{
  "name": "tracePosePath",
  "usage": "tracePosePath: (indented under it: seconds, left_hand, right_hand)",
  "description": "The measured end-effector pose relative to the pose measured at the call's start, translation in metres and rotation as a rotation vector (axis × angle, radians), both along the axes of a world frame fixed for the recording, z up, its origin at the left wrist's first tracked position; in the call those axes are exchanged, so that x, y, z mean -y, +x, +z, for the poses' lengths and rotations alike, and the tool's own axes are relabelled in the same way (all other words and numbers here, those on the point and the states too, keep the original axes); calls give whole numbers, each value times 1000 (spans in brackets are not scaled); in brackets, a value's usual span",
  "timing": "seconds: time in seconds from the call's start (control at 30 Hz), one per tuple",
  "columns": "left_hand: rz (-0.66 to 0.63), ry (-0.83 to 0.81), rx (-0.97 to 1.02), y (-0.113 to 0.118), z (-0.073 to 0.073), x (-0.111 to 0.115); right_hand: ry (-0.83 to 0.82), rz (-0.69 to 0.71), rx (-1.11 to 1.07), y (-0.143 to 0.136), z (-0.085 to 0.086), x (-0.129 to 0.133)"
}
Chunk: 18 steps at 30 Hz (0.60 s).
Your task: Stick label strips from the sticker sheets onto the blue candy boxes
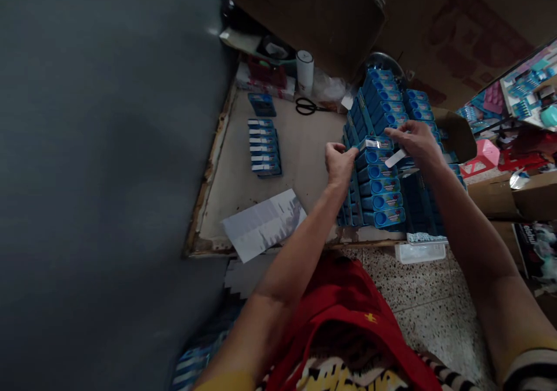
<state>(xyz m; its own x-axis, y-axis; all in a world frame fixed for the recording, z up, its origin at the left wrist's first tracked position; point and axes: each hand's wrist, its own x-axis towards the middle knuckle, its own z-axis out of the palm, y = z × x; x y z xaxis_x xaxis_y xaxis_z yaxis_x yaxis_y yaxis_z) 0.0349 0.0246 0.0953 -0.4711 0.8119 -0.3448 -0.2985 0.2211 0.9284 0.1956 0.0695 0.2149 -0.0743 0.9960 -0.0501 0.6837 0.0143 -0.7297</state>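
My left hand (pixel 342 163) is closed, its fingertips against the left end of a small blue box (pixel 375 158) in a row of such boxes. What those fingers grip, if anything, is hidden. Across the top of one box lies a shiny pale strip (pixel 375 144). Just right of it, my right hand (pixel 415 141) is pinched above the boxes, with a white paper strip (pixel 395 158) sticking out below its fingers. More blue boxes (pixel 385 92) stand in rows behind and to the right of my hands.
On the table's left stand several blue boxes with white strips (pixel 264 150) and another blue pack (pixel 261 105). A printed sheet (pixel 263 223) lies at the front edge. Black scissors (pixel 306 107) and a white cylinder (pixel 304 69) are at the back. Large cardboard (pixel 435 25) rises behind.
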Motion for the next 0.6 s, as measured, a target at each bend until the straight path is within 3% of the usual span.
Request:
tracePosePath:
  seconds: [0.13,0.2,0.3,0.4,0.5,0.6]
  left_hand:
    - [126,210,-194,-16,20,35]
    - [43,349,-168,-18,39,56]
    - [-225,391,-4,-14,61,74]
    - [-370,353,171,-12,67,75]
    - [-317,379,215,-18,66,72]
    - [-310,370,127,-30,66,68]
  right_hand:
    - [19,-65,5,-10,17,15]
    - [-6,-43,-39,-18,25,21]
    - [-50,-16,-88,-30,34,30]
    - [-52,16,-104,-36,43,38]
    - [-78,61,-147,-33,48,46]
    - [-119,74,-210,-26,48,49]
